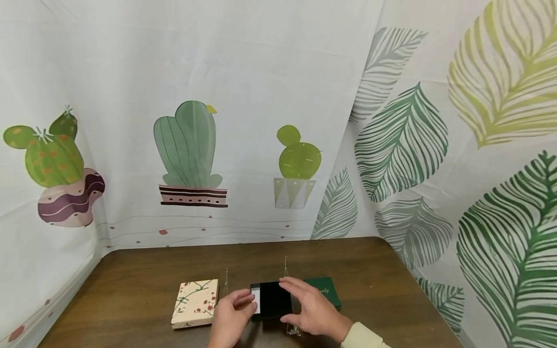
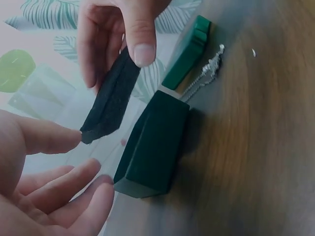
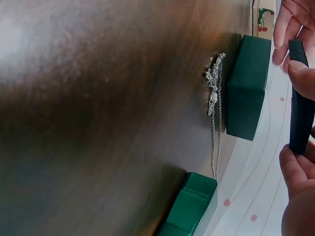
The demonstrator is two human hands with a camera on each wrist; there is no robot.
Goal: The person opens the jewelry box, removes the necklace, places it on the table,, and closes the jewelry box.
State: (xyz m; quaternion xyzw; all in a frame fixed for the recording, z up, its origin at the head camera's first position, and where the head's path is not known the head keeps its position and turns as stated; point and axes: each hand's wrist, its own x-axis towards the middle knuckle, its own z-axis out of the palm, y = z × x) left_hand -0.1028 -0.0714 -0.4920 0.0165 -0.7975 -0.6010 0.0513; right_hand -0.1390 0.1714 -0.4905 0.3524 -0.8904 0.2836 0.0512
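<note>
Over a dark green jewelry box base (image 2: 157, 147), my right hand (image 1: 310, 307) pinches a flat black box insert (image 1: 276, 297) by its right end. My left hand (image 1: 233, 311) is at the insert's left end, one fingertip touching its corner, while the other fingers spread loosely below in the left wrist view. The base stands on the table, tilted in the wrist views, its inside mostly hidden. Right of it lies the green lid (image 1: 327, 290) with gold lettering. A silver necklace (image 3: 215, 93) stretches along the table between base and lid, partly behind my right hand in the head view.
A cream box (image 1: 196, 302) with a red-flower pattern lies on the wooden table (image 1: 130, 290) to the left. Another thin chain (image 1: 226, 279) is beside it. A printed cloth (image 1: 243, 96) with cacti and leaves hangs behind the table.
</note>
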